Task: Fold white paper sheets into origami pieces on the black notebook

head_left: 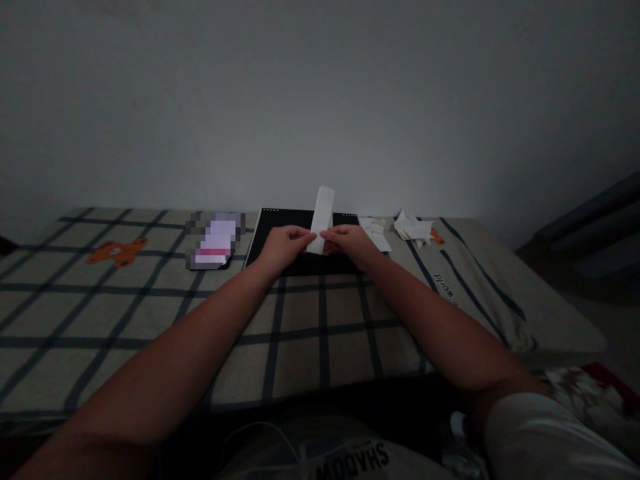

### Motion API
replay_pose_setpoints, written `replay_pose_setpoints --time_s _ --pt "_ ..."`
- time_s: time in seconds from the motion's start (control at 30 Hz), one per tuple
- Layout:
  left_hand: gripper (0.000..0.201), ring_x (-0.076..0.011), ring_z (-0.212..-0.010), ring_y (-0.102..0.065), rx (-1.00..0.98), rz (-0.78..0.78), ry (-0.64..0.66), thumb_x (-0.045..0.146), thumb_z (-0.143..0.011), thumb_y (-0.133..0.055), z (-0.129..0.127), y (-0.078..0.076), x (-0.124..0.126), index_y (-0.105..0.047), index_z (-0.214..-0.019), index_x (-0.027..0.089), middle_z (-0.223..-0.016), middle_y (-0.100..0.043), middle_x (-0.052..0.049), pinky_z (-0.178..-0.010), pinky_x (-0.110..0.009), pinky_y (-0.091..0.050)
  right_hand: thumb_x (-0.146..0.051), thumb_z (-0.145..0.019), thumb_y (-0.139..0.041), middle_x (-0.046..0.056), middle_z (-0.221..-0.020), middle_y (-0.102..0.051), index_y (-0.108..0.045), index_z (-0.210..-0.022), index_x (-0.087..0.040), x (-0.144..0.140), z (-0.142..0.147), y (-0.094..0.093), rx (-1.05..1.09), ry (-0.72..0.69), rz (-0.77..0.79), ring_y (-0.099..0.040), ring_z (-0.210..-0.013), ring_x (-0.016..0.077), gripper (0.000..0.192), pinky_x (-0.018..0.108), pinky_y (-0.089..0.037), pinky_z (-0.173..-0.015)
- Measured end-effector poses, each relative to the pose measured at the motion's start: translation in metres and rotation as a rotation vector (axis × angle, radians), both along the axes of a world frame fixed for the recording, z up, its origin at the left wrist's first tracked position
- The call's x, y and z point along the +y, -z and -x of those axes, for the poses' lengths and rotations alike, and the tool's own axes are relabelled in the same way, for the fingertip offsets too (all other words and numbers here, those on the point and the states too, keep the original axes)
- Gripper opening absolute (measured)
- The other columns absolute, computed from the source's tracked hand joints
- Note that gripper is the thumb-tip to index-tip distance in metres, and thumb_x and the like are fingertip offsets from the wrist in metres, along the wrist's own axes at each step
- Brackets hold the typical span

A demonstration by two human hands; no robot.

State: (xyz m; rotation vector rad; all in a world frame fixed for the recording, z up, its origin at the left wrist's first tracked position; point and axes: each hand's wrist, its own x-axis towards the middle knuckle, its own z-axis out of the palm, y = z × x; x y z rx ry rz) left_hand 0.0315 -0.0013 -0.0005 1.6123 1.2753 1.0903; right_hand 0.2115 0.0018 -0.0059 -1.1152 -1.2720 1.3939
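A narrow white paper strip (323,210) is held up between my two hands, tilted slightly to the right at its top. My left hand (286,248) pinches its lower left edge with thumb and fingertips. On the other side, my right hand (352,243) pinches the lower right edge, its thumb close to the left one. Under both hands lies a flat black rectangular thing (277,223) with small white marks along its far edge. White paper pieces (376,233) lie just right of it, partly behind my right hand.
Farther right is a pile of crumpled white paper scraps (413,228). A phone (216,240) with a lit, pixelated screen lies at left. Everything rests on a checked cloth (165,313) against a grey wall (320,100). A plastic bottle (463,443) stands low at right, near my lap.
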Motion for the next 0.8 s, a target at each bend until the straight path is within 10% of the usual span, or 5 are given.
replay_pose_setpoints --time_s 0.8 --pt "0.027 -0.0121 -0.058 -0.059 -0.015 -0.004 0.016 0.04 -0.073 -0.074 0.0006 0.006 0.0062 -0.072 -0.083 0.015 -0.069 -0.069 -0.003 -0.059 -0.025 -0.043 -0.025 -0.076 -0.073 0.002 -0.062 -0.067 -0.069 -0.07 -0.014 -0.0015 0.0008 0.002 -0.088 -0.017 -0.024 -0.06 -0.056 0.0091 0.013 0.023 -0.05 -0.06"
